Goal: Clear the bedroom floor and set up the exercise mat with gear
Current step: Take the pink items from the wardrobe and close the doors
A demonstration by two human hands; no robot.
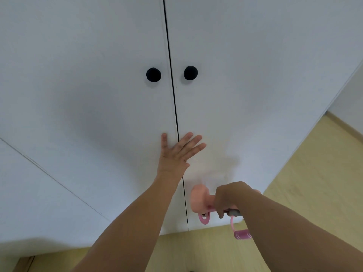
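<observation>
Here my left hand (pixel 174 152) lies flat on the white wardrobe doors, with the fingers straight and spread; the thumb touches the left door (pixel 88 95) and the other fingers lie on the right door (pixel 255 85), so the palm crosses the dark gap between them. The two round black knobs (pixel 153 74) sit higher up, one on each side of the gap, and both doors look closed. My right hand (pixel 228 201) is lower, in front of the bottom part of the right door, and its fingers are curled around the handle of a pink dumbbell (pixel 200 200), whose round end shows to the left of my fist. In the same grip I hold a grey handle with a pink cord, and a pink ribbed handle (pixel 243 234) hangs from it below my wrist; I think it is a resistance band. Under the doors is the yellow wooden floor (pixel 314 173).
</observation>
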